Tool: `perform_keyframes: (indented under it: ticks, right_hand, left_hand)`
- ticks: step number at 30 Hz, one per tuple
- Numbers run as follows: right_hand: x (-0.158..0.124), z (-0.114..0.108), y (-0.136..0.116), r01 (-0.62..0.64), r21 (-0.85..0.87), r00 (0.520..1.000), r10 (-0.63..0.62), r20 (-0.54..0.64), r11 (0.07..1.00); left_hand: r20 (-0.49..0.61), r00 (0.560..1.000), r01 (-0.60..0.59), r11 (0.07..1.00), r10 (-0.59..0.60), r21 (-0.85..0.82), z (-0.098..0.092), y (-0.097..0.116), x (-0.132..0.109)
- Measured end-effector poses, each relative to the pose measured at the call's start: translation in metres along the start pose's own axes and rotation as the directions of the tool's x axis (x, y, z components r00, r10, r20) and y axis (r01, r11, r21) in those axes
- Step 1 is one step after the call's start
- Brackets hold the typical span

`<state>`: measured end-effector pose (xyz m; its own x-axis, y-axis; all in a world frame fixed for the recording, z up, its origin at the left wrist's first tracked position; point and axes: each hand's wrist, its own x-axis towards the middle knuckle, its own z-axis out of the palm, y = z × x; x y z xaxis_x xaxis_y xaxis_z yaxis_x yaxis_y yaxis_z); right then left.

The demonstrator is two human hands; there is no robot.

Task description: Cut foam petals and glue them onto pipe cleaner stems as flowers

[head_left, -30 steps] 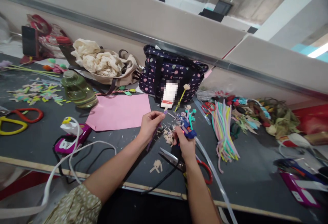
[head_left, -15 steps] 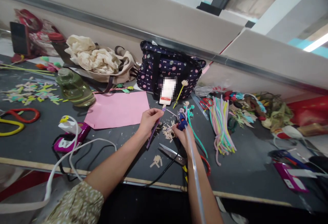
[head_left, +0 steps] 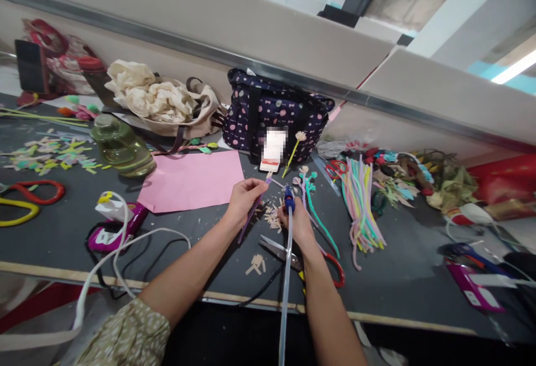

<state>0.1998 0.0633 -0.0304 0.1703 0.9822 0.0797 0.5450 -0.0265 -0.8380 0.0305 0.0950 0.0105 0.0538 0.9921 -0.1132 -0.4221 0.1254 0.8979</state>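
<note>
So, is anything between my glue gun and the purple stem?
Nothing visible clearly blocks the gap between the glue gun and the purple stem. A thin pale strip shows there, perhaps just lying on the table.

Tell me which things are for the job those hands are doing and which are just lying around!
Probably for the job:
purple stem, in the left hand
blue glue gun with its clear glue stick, in the right hand
maybe the beige snippets between the hands

Seemingly just lying around:
green bottle
patterned bag
cream cloth
</note>
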Motion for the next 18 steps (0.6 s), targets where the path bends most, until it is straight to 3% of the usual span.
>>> perform_keyframes:
  ticks: [9,18]
  right_hand:
    - [0.003,-0.014,-0.005,-0.041,0.101,0.999,0.039,0.024,0.994]
    - [0.005,-0.009,0.006,0.061,-0.128,0.991,-0.045,0.126,0.990]
  left_hand:
    - [0.008,1.000,0.007,1.000,-0.007,0.018,0.000,-0.001,0.000]
    - [0.005,1.000,0.019,1.000,-0.019,0.007,0.001,0.000,0.000]
